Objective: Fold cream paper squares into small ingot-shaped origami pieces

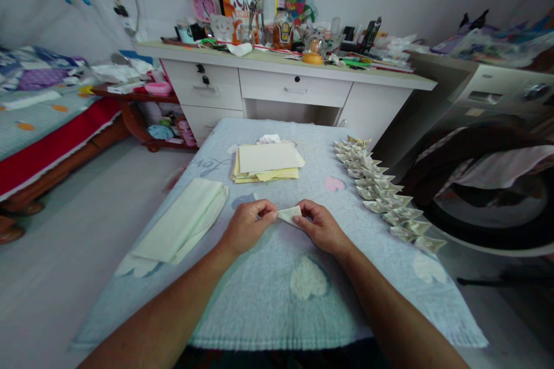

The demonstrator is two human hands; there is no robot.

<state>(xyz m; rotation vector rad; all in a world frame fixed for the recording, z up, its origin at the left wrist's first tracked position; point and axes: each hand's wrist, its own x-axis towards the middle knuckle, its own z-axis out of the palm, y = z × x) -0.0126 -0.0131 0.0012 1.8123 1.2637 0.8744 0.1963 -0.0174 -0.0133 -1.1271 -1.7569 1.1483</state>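
Note:
Between my two hands, above the cloth-covered table, is a small folded piece of pale paper (288,215). My left hand (253,222) pinches its left corner between thumb and fingers. At its right end my right hand (319,225) grips it, with the thumb on the near face. Beyond the hands lies a stack of cream and yellow paper sheets (270,160). A pile of pale green folded paper (184,219) rests to the left. Along the right side runs a row of several folded paper boats (385,199), set close together.
A light blue patterned cloth (259,300) covers the table. Behind it stands a white desk (294,83), its top crowded with jars, a snack bag (242,3) and a pink clock (203,7). At right is a washing machine (485,92); at left, a bed (52,121).

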